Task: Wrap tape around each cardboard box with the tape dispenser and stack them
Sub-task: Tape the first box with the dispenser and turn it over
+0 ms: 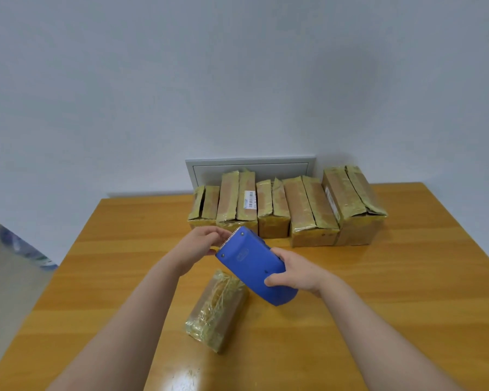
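Note:
A blue tape dispenser [253,266] is held in the air above the table, its serrated blade pointing up and left. My right hand [295,270] grips its rear body. My left hand [201,244] has its fingers curled at the blade end, pinching at the tape edge there. Below the dispenser a small cardboard box [216,311] lies on the wooden table [378,292], wrapped in crinkled clear tape. Neither hand touches that box.
Several taped cardboard boxes [288,210] stand side by side in a row at the table's far edge, against a white wall with a grey panel [249,167]. Bare wood lies to the left and right of my arms.

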